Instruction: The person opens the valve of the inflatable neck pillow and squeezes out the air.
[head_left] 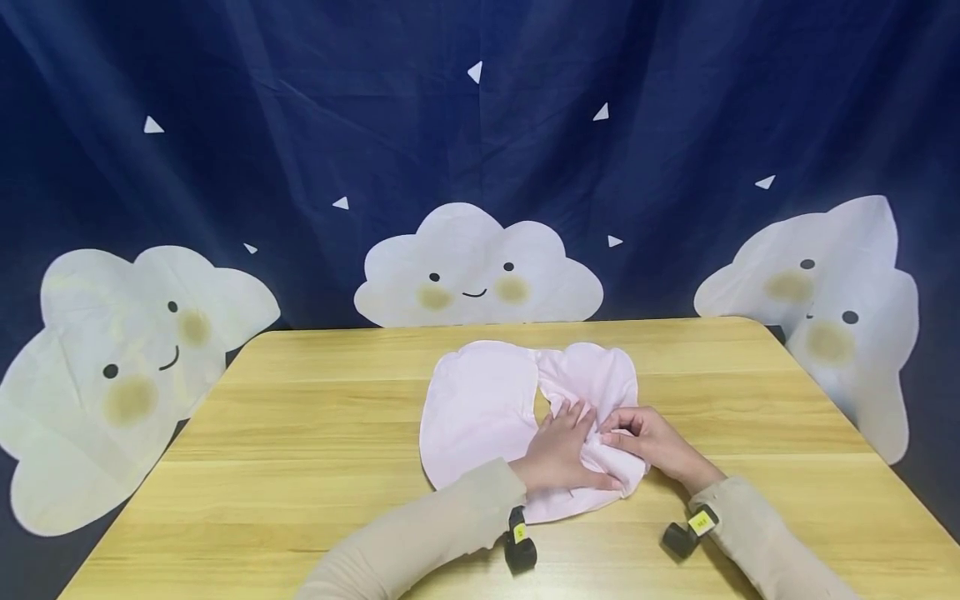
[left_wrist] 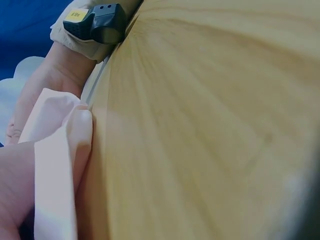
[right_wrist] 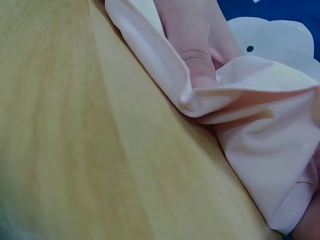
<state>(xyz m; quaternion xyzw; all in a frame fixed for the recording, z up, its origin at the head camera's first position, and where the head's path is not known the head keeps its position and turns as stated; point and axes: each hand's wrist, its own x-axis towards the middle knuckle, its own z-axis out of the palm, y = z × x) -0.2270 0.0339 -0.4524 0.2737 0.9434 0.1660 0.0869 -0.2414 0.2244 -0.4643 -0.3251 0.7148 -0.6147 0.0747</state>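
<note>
A pale pink cloth piece (head_left: 476, 408) with a scalloped outer edge and a hole near its middle, shaped like a baby bib, lies on the table. Its left part is flat; the right part is bunched and creased. My left hand (head_left: 562, 454) rests on it with fingers spread, pressing the fabric beside the hole. Just to the right, my right hand (head_left: 656, 442) pinches a fold between thumb and fingers. In the right wrist view, the left thumb (right_wrist: 197, 65) presses the raised cloth edge. A folded strip of the cloth (left_wrist: 55, 175) stands up between the hands in the left wrist view.
The wooden table (head_left: 300, 467) spreads out around the cloth. Behind it hangs a dark blue curtain (head_left: 420, 125) printed with smiling clouds and small white triangles. Black wrist devices with yellow labels sit at both cuffs, the left one (head_left: 520, 550) near the table surface.
</note>
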